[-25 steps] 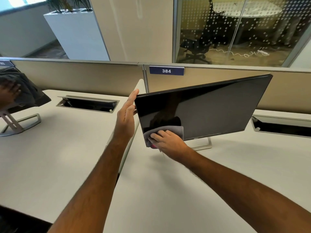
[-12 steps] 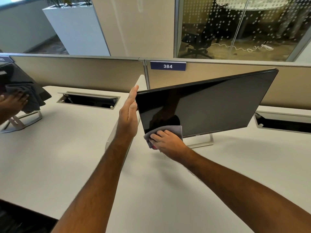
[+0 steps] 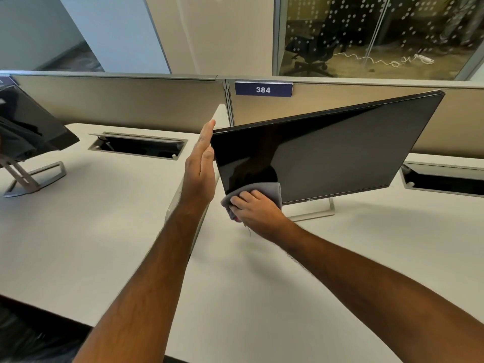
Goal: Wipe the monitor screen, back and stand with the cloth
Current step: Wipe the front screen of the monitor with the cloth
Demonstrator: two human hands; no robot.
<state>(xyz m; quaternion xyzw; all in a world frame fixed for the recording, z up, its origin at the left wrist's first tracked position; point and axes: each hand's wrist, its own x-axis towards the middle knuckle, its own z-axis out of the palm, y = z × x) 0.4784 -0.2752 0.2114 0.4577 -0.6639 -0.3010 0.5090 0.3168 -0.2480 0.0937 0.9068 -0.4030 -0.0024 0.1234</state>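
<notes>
Monitor [image 3: 327, 153] long axis sideways, right end raised; screen faces camera

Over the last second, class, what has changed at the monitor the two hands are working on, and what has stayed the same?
Little has changed. The right hand still presses the cloth on the lower left corner of the monitor, barely shifted. The left hand stays flat against its left edge. The stand remains on the desk. Mostly the camera moved.
</notes>
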